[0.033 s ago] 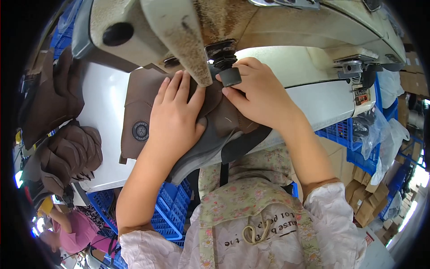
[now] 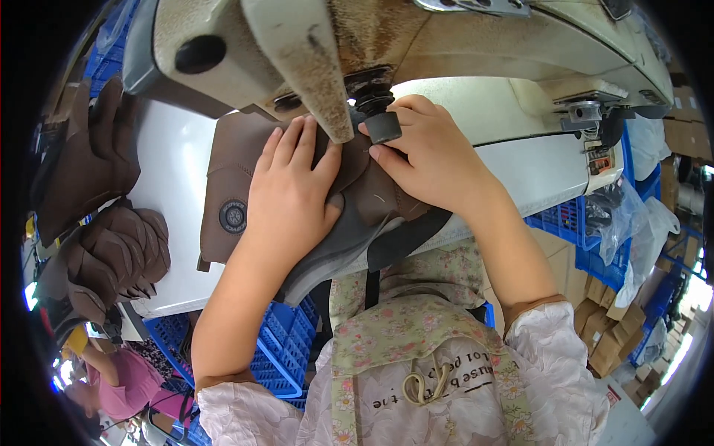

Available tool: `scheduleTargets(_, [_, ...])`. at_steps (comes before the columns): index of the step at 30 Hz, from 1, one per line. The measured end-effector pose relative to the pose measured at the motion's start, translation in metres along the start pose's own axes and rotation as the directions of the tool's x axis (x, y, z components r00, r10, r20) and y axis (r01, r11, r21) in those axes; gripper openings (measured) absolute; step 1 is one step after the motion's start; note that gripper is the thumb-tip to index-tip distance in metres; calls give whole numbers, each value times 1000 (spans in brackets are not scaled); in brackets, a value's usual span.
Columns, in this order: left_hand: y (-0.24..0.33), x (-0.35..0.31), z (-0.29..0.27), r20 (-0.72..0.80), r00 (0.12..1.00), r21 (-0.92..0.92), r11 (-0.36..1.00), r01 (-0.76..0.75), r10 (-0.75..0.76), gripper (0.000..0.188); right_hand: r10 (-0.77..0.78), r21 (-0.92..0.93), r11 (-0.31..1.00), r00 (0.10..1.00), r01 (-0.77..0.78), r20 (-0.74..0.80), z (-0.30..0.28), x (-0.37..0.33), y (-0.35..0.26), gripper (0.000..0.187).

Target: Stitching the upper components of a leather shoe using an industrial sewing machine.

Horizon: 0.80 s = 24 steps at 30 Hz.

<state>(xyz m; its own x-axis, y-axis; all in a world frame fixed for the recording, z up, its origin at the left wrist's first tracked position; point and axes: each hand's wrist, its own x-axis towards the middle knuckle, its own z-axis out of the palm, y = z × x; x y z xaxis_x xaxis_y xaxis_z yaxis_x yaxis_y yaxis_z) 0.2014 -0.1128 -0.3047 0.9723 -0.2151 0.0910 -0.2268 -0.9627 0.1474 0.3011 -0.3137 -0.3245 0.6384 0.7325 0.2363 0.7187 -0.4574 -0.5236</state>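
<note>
A brown leather shoe upper (image 2: 223, 193) with a round dark badge and grey lining lies on the white sewing machine table. My left hand (image 2: 294, 178) rests flat on it, fingers spread, just left of the stained pale lever (image 2: 316, 82) of the sewing machine (image 2: 461, 44). On the other side of the lever, my right hand (image 2: 431, 152) grips the upper with thumb and forefinger bent together. A dark round knob (image 2: 383, 128) partly covers these fingertips. The stitching point under the machine head is hidden. Grey lining and a black strip (image 2: 409, 238) hang over the near table edge.
Stacked brown leather pieces (image 2: 119, 256) stand at the table's left. Blue crates (image 2: 286, 349) sit below the near edge, others at right with plastic bags (image 2: 639, 230). Cardboard (image 2: 613, 320) is piled at far right. A person in pink (image 2: 134, 379) is at lower left.
</note>
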Motion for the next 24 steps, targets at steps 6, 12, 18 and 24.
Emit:
scheduleTargets(6, [2,1,-7,-19,1000,11,1000,-24,24,66,-42,-79,996,997,37,-60,5,-3,-5,20])
scheduleTargets(12, [-7,0,-4,-59,997,16,998,-53,54,67,-37,-97,995,995,29,-89,11,-2,-11,17])
scheduleTargets(18, [-10,0,-4,-106,991,37,996,-76,80,64,3,73,997,997,3,-81,7,-1,-9,24])
scheduleTargets(24, [-12,-1,-1,-66,994,44,996,-80,83,54,-18,151,988,1000,21,-20,4,-9,4,32])
